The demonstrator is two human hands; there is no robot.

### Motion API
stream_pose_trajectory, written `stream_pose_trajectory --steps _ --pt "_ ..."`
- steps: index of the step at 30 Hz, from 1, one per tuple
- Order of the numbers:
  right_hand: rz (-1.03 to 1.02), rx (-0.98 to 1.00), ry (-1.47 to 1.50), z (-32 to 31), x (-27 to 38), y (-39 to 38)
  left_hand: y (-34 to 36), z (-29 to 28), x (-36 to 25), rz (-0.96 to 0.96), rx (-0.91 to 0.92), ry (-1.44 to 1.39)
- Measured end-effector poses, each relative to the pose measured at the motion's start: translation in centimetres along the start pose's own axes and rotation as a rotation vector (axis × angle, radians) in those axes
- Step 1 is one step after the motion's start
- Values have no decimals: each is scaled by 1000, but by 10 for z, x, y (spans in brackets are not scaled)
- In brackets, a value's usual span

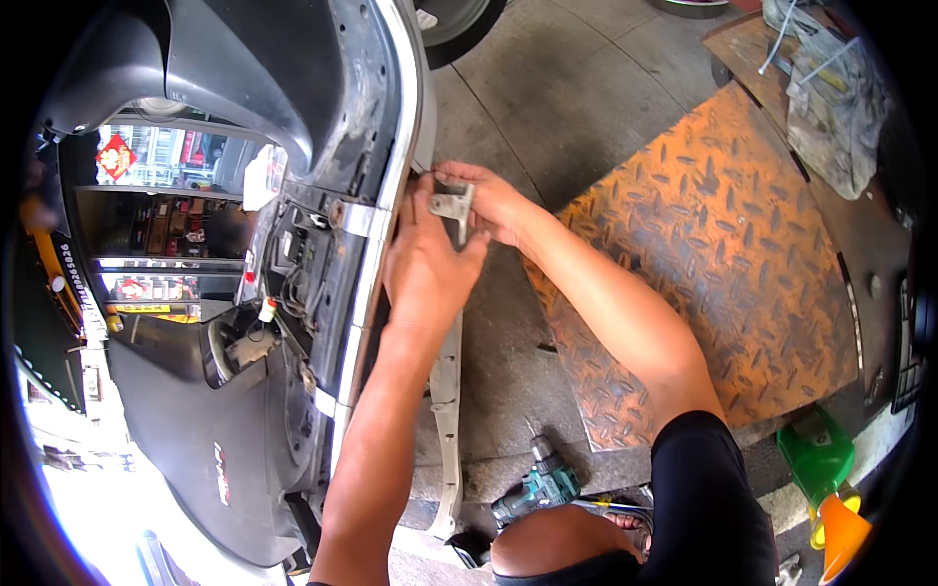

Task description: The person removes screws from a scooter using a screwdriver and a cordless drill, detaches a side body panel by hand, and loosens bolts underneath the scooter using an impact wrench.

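My left hand (425, 269) grips a long grey plastic trim strip (447, 391) near its upper end, where a grey bracket (452, 207) sticks up. My right hand (493, 200) reaches across and holds the same bracket end from the right. Both hands are pressed against the silver edge (391, 195) of an open vehicle engine bay (293, 254), where wires and black covers show. The strip hangs down from my hands toward the floor beside the vehicle edge.
A teal cordless drill (539, 486) lies on the concrete floor by my knee (557, 547). A rusty orange checker plate (713, 254) covers the floor at right. A green jug with an orange funnel (831, 488) stands lower right. A tyre (454, 24) sits at the top.
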State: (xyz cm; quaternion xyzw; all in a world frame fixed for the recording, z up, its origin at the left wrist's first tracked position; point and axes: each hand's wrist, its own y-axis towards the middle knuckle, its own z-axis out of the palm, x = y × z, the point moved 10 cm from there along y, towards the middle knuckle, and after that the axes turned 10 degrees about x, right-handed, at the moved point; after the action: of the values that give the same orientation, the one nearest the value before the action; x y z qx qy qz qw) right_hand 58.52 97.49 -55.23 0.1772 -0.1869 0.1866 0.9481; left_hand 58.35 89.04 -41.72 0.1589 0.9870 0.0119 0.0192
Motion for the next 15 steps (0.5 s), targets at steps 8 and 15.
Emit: stream_pose_trajectory --steps 8,15 --pt "65 -137 144 -14 -28 4 3 19 -1 -107 112 36" --pt "102 -128 166 -18 -25 3 10 24 5 -237 193 51"
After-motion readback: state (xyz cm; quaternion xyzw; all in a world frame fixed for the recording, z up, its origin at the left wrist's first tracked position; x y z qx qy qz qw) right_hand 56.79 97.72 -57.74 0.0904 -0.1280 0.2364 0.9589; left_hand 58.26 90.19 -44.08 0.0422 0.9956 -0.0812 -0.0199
